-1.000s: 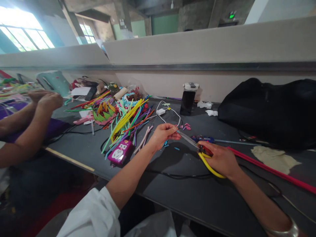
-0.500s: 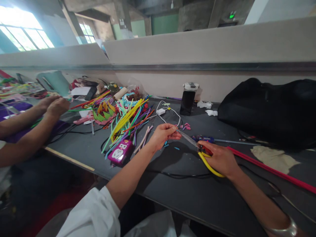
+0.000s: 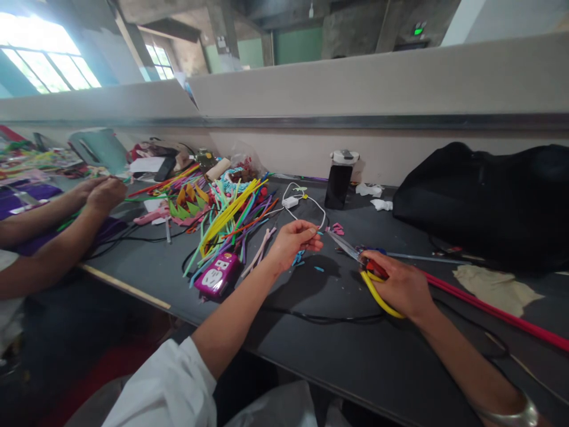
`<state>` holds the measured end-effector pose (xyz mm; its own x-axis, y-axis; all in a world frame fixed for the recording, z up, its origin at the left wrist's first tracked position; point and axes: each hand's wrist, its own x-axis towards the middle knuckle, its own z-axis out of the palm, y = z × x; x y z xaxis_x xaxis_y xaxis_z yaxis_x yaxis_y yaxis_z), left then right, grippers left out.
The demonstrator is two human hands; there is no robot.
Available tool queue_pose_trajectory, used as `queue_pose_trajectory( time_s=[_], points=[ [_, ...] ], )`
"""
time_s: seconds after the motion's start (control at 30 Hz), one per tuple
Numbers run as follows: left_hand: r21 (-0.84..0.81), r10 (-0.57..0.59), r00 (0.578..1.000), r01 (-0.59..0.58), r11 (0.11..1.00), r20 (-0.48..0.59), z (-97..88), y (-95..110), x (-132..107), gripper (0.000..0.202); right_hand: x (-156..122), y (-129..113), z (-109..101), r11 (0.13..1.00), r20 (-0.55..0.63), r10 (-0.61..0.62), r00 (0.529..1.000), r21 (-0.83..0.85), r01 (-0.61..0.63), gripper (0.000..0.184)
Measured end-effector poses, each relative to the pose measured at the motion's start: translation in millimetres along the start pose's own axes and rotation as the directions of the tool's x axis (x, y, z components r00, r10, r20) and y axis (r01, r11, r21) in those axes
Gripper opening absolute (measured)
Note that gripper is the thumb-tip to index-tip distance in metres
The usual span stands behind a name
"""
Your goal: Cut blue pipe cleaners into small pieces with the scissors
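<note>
Pinched in the fingertips of my left hand (image 3: 296,244) is a short blue pipe cleaner (image 3: 320,233), mostly hidden by the fingers. My right hand (image 3: 400,286) is wrapped round a pair of scissors (image 3: 376,287) with yellow and red handles. Their blades (image 3: 344,244) point towards my left fingertips, with a small gap between. Below my left hand lie short blue pipe cleaner pieces (image 3: 319,269). Small pink pieces (image 3: 338,229) rest just beyond the blade tips.
Left of my hands are a pile of coloured pipe cleaners (image 3: 235,213) and a purple device (image 3: 217,276). A bottle (image 3: 338,181) and white cable (image 3: 291,202) stand behind. Red rods (image 3: 493,310), a cloth (image 3: 495,287) and a black bag (image 3: 484,204) lie right. Another person's hands (image 3: 104,193) work at left.
The scissors have moved slightly right and away from my left fingertips, so their tips are now apart from the blue pipe cleaner. My left hand has barely moved.
</note>
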<state>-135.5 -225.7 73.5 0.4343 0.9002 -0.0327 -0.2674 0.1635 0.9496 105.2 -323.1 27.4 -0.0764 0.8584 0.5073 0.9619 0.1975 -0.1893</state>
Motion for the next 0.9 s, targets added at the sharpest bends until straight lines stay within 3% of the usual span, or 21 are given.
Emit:
queue_pose_trajectory(
  time_s=[0.17,0.43,0.73,0.9],
  points=[
    [-0.008,0.033,0.999,-0.034,0.999,-0.034,0.6,1.3,-0.1,0.022,0.7,-3.5,-2.7,1.0,-0.014,-0.013,1.0,-0.011,0.012,0.034],
    [-0.043,0.031,1.0,-0.031,0.999,-0.003,0.1,-0.1,1.2,0.021,0.9,-3.3,-2.4,0.999,-0.003,-0.017,1.0,-0.029,0.017,0.035],
    [0.069,0.088,0.996,-0.086,0.994,-0.033,1.6,0.4,1.5,0.018,1.5,-6.7,-5.1,0.999,0.025,-0.02,1.0,-0.044,0.021,0.034],
    [0.08,0.13,0.991,-0.127,0.989,-0.034,4.7,1.6,0.3,0.029,1.8,-7.5,-5.9,0.999,0.015,-0.03,0.999,-0.013,0.03,0.035]
  ],
)
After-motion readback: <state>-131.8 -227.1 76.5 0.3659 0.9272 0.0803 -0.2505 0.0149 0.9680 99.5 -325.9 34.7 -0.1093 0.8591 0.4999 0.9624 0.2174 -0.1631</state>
